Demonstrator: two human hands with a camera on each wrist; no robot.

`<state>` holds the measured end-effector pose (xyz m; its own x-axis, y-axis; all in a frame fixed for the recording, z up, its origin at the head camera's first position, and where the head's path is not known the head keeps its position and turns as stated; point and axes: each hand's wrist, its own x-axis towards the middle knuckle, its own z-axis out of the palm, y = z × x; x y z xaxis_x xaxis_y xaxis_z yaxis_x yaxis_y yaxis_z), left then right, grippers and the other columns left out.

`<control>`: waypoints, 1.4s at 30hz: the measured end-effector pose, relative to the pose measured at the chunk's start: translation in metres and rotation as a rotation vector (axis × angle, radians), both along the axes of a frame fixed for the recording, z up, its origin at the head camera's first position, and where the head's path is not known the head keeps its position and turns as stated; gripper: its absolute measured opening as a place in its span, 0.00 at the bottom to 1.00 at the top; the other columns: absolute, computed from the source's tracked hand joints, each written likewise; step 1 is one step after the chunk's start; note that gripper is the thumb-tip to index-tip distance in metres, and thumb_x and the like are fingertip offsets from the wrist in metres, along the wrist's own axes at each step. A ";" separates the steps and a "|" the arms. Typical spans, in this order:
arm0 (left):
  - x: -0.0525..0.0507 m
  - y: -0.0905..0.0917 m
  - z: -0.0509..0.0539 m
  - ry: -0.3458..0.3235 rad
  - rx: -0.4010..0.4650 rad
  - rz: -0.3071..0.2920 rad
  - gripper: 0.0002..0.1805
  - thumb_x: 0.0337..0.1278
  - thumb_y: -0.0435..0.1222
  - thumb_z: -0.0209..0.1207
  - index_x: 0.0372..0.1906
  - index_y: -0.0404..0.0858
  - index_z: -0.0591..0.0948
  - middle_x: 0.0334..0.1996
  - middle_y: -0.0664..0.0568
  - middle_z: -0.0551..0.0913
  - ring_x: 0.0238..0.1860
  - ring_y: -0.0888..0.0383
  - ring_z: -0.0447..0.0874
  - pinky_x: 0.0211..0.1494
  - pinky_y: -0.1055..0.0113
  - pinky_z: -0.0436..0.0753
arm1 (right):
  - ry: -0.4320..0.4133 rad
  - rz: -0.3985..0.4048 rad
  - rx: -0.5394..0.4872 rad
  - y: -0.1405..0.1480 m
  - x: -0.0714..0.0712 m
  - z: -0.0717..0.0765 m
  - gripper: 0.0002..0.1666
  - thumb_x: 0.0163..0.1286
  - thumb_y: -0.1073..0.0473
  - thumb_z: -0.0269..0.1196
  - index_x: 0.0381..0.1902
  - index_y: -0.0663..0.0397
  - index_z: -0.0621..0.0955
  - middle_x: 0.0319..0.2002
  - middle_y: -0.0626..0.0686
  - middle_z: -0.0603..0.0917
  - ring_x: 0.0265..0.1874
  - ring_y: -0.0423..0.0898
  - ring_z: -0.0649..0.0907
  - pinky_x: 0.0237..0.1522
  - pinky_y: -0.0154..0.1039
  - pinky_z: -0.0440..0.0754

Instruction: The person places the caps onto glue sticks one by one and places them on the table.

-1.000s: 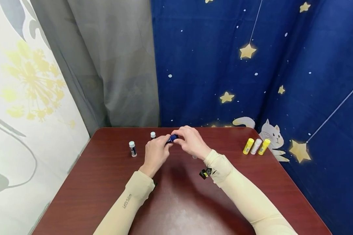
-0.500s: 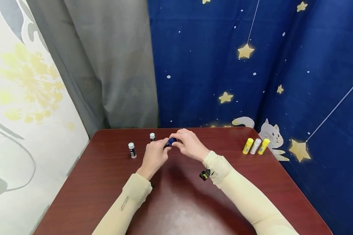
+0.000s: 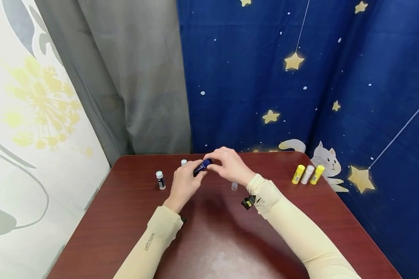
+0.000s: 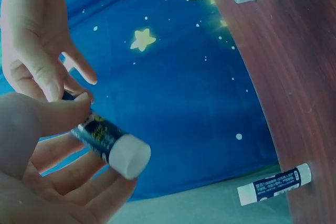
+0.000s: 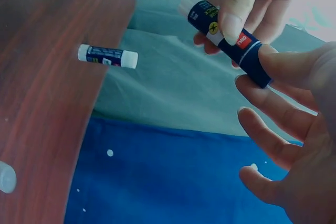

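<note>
Both hands hold one dark blue glue stick (image 3: 201, 166) above the far middle of the table. My left hand (image 3: 186, 182) grips its labelled body between thumb and fingers. In the left wrist view, the whitish end of the glue stick (image 4: 102, 135) points away from the other hand. The thumb and index finger of my right hand (image 3: 228, 166) pinch the plain navy end, which looks like a cap (image 5: 257, 66). The other right fingers are spread apart. Below the right hand, a small translucent cap (image 3: 234, 186) stands on the table.
Two dark-labelled glue sticks with pale tops stand left of the hands, one nearer (image 3: 160, 180) and one farther back (image 3: 184, 162), partly hidden by the left hand. Two yellow sticks (image 3: 298, 174) flank a white stick (image 3: 307, 174) at the table's right edge. Curtains hang behind.
The hands and glue stick dip slightly, then rise again. More of the glue stick's body shows between the hands now. The translucent cap has come into clearer view below the right hand.
</note>
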<state>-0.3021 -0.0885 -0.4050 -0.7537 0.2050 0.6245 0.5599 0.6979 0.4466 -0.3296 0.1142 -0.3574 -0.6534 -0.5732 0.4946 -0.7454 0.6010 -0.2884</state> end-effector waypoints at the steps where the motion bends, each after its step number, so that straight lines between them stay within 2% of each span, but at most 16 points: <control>1: 0.000 0.000 0.000 -0.008 0.007 0.006 0.22 0.58 0.40 0.72 0.57 0.41 0.84 0.43 0.50 0.87 0.38 0.53 0.85 0.41 0.55 0.83 | 0.011 0.001 0.003 0.002 -0.001 0.002 0.15 0.68 0.54 0.70 0.52 0.44 0.87 0.44 0.41 0.86 0.44 0.46 0.81 0.47 0.43 0.78; 5: -0.001 -0.002 0.001 -0.009 0.028 0.017 0.24 0.56 0.43 0.73 0.58 0.42 0.84 0.45 0.50 0.87 0.37 0.54 0.83 0.38 0.56 0.81 | 0.060 -0.016 0.014 0.010 -0.003 0.011 0.15 0.67 0.55 0.71 0.52 0.44 0.87 0.43 0.43 0.86 0.43 0.45 0.81 0.46 0.42 0.78; 11: -0.001 -0.005 0.000 -0.024 0.023 0.023 0.27 0.55 0.45 0.73 0.60 0.44 0.83 0.52 0.50 0.86 0.50 0.53 0.84 0.49 0.52 0.82 | 0.085 -0.059 0.018 0.025 -0.005 0.022 0.15 0.65 0.56 0.72 0.51 0.43 0.87 0.40 0.43 0.87 0.41 0.45 0.81 0.44 0.42 0.76; 16: 0.002 -0.005 -0.003 -0.058 0.013 0.037 0.28 0.55 0.46 0.73 0.62 0.47 0.82 0.54 0.52 0.85 0.54 0.53 0.83 0.52 0.51 0.82 | 0.073 -0.096 0.034 0.042 -0.005 0.026 0.16 0.64 0.56 0.73 0.51 0.42 0.87 0.41 0.44 0.87 0.42 0.46 0.81 0.44 0.44 0.77; 23: 0.007 -0.003 -0.003 -0.062 0.009 0.036 0.28 0.57 0.49 0.71 0.63 0.49 0.81 0.56 0.53 0.83 0.56 0.54 0.82 0.53 0.50 0.82 | 0.047 -0.173 0.070 0.073 -0.009 0.026 0.17 0.64 0.58 0.73 0.51 0.40 0.88 0.43 0.44 0.88 0.43 0.48 0.81 0.48 0.48 0.76; 29: 0.010 -0.003 -0.005 -0.050 0.005 0.036 0.29 0.55 0.48 0.73 0.63 0.49 0.81 0.56 0.53 0.84 0.55 0.53 0.83 0.50 0.49 0.82 | 0.002 -0.254 0.109 0.104 -0.012 0.025 0.17 0.65 0.56 0.73 0.52 0.39 0.87 0.44 0.45 0.87 0.45 0.48 0.80 0.52 0.50 0.74; 34: 0.010 -0.003 -0.006 -0.061 -0.005 0.043 0.31 0.53 0.50 0.73 0.63 0.50 0.81 0.55 0.54 0.83 0.54 0.53 0.83 0.49 0.50 0.83 | -0.027 -0.316 0.137 0.130 -0.016 0.025 0.17 0.65 0.57 0.72 0.52 0.41 0.87 0.46 0.48 0.87 0.46 0.51 0.80 0.55 0.56 0.72; 38: 0.011 -0.002 -0.007 -0.070 -0.015 0.043 0.31 0.53 0.50 0.73 0.63 0.50 0.81 0.55 0.53 0.83 0.53 0.53 0.83 0.48 0.50 0.83 | -0.040 -0.354 0.167 0.150 -0.018 0.024 0.17 0.64 0.57 0.72 0.52 0.42 0.87 0.47 0.49 0.87 0.47 0.52 0.80 0.53 0.57 0.72; 42: 0.011 -0.002 -0.009 -0.084 -0.024 0.047 0.31 0.53 0.49 0.74 0.63 0.50 0.81 0.55 0.53 0.83 0.52 0.52 0.84 0.48 0.50 0.83 | -0.051 -0.388 0.198 0.171 -0.023 0.018 0.17 0.64 0.58 0.73 0.51 0.43 0.88 0.44 0.51 0.88 0.43 0.54 0.81 0.45 0.53 0.74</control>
<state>-0.2911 -0.0901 -0.4145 -0.8124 0.1829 0.5537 0.4877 0.7335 0.4733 -0.3527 0.2848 -0.3396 -0.8599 -0.3609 0.3610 -0.4412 0.8812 -0.1699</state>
